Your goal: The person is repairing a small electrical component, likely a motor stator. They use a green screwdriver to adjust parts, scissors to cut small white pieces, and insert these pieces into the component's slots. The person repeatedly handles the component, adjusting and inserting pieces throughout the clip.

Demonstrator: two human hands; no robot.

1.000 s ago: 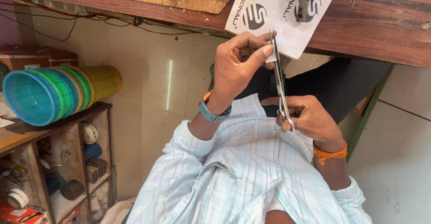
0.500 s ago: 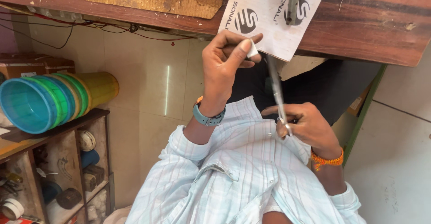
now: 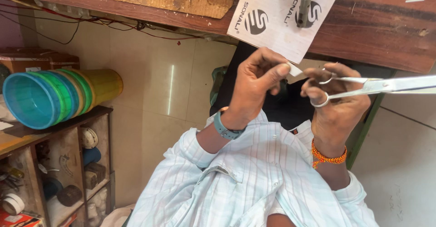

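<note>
Scissors point(image 3: 381, 85) have swung round since the earlier frame: they stood nearly upright between the hands back then, now they lie close to level with the blades pointing off to the right edge of the shot. From the head view, which seems to be flipped upside down, the right hand point(image 3: 338, 106) has its fingers point(image 3: 313, 79) hooked through the two ring handles, so it's clenched on the scissors. The left hand point(image 3: 254, 88) sits just beside it with its fingers curled, pinching a small white scrap point(image 3: 295, 69) between thumb and forefinger. A teal watch point(image 3: 225, 129) is on that wrist, and an orange thread band point(image 3: 328, 156) on the other. Above the hands there's a wooden counter point(image 3: 386, 31) with a white printed card point(image 3: 284, 15) lying on it. Off to the left, a stack of coloured plastic tubs point(image 3: 50, 97) rests on a wooden shelf point(image 3: 68, 131) full of small bits.
</note>
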